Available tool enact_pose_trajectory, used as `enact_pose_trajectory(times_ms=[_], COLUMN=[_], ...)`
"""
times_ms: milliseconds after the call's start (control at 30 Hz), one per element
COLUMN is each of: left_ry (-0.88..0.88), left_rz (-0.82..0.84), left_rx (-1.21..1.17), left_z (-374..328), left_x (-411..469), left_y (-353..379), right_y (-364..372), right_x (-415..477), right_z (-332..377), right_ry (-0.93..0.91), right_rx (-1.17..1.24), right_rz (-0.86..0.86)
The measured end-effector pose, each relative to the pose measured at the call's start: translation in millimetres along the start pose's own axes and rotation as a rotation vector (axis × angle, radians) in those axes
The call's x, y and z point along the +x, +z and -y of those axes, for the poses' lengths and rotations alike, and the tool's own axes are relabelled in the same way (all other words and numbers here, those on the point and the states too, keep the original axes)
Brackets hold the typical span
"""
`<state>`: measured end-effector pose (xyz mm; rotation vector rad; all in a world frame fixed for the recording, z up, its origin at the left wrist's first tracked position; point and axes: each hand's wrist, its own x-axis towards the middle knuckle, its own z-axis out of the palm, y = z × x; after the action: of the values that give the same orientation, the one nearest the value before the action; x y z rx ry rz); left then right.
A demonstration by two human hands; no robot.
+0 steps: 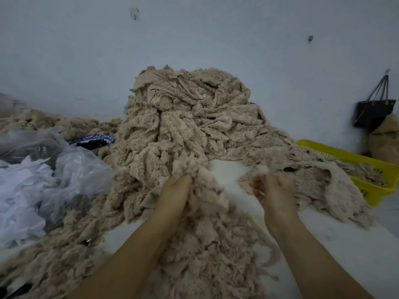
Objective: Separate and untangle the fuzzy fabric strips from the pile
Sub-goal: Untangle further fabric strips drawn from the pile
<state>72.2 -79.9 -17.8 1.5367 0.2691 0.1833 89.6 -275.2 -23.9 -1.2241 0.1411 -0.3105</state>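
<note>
mid-separation here: left hand [174,196] grips a clump of fuzzy strips [207,234] at the front of the big pile [190,117] on the table [233,175], right hand [272,194] looks pinched on a loose end [258,170], so next is probably easing them apart gently.

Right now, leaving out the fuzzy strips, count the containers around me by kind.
Yellow basket: 1
Blue-rimmed bowl: 1
Dark hanging bag: 1
Clear plastic bag: 1
Tan sack, partly cut off: 1
Total: 5
</note>
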Motion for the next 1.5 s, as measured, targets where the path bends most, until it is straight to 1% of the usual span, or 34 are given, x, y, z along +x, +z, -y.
enact_pose_trajectory(times_ms=[67,133,200,233,267,333,367,433,467,500,567,700,800,867,933,1000,1067,1100,1133,1167,1200,1233,1300,1333,1367,1400,1500], left_ry=[-0.069,-0.097,-0.093,-0.073,-0.035,0.110,0.220,0.420,0.484,0.530,0.585,0.558,0.504,0.404,0.287,0.226,0.189,0.159,0.126,0.096,0.066,0.026,-0.060,-0.093,-0.110,-0.113,-0.128], left_rz=[0.056,0.134,0.160,0.147,0.126,0.094,0.126,0.291,0.345,0.365,0.351,0.333,0.321,0.268,0.202,0.140,0.043,-0.031,-0.102,-0.151,-0.164,-0.145,-0.050,0.008,0.054,0.077,0.122], left_rx=[-0.218,-0.322,-0.344,-0.301,-0.197,0.108,0.219,0.334,0.378,0.424,0.481,0.582,0.583,0.502,0.383,0.339,0.315,0.278,0.210,0.116,-0.005,-0.147,-0.423,-0.511,-0.575,-0.620,-0.649], left_z=[-3.8,-2.6,-1.6,0.0,2.6,8.2,10.2,14.0,14.8,14.4,12.3,11.0,13.1,12.9,12.0,10.2,9.1,8.4,8.5,8.5,8.3,7.8,5.6,4.1,3.3,3.0,0.6], left_x=[-1.1,-0.2,0.0,0.5,0.8,-0.9,-3.5,-9.5,-11.7,-12.7,-12.3,-13.1,-10.3,-6.9,-4.3,-2.6,2.9,7.7,14.1,19.3,22.3,23.6,22.0,19.7,18.6,18.2,12.9], left_y=[0.5,0.7,-0.1,0.6,2.1,3.9,5.0,8.6,10.3,11.0,11.6,13.7,13.3,11.8,12.9,11.7,3.0,-3.5,-11.0,-16.4,-19.5,-20.1,-16.5,-13.5,-11.3,-9.9,-6.7], right_y=[6.7,13.7,18.5,20.5,21.7,25.0,26.7,29.1,30.2,31.1,30.0,27.6,24.4,23.5,26.2,27.4,21.5,15.1,8.9,3.5,1.3,2.2,7.9,11.6,15.1,18.2,21.4], right_x=[-7.7,-13.8,-21.2,-25.3,-28.5,-34.7,-36.6,-38.1,-37.8,-36.9,-33.8,-30.6,-25.0,-23.1,-24.4,-22.0,-13.1,-8.0,-4.0,-1.1,-1.5,-4.0,-11.6,-14.7,-17.1,-18.2,-24.8], right_z=[-8.3,-16.0,-14.9,-12.8,-12.2,-13.1,-15.1,-19.7,-20.5,-19.8,-17.0,-12.4,-7.0,-5.2,-8.0,-7.6,1.1,5.8,8.6,8.8,7.1,2.4,-12.1,-19.5,-25.1,-28.1,-24.2], right_ry=[-0.033,-0.111,-0.181,-0.205,-0.225,-0.206,-0.194,-0.201,-0.216,-0.233,-0.235,-0.044,0.039,0.056,0.070,0.116,0.173,0.198,0.216,0.218,0.204,0.167,0.060,-0.022,-0.110,-0.156,-0.202], right_rx=[-0.227,-0.412,-0.446,-0.430,-0.412,-0.407,-0.436,-0.509,-0.510,-0.496,-0.430,-0.160,0.031,0.078,0.089,0.178,0.349,0.415,0.423,0.367,0.263,0.096,-0.413,-0.650,-0.780,-0.795,-0.641], right_rz=[0.146,0.243,0.304,0.331,0.358,0.432,0.470,0.522,0.514,0.476,0.394,0.328,0.234,0.200,0.203,0.189,0.114,0.060,0.010,-0.012,0.004,0.059,0.224,0.299,0.350,0.367,0.374])
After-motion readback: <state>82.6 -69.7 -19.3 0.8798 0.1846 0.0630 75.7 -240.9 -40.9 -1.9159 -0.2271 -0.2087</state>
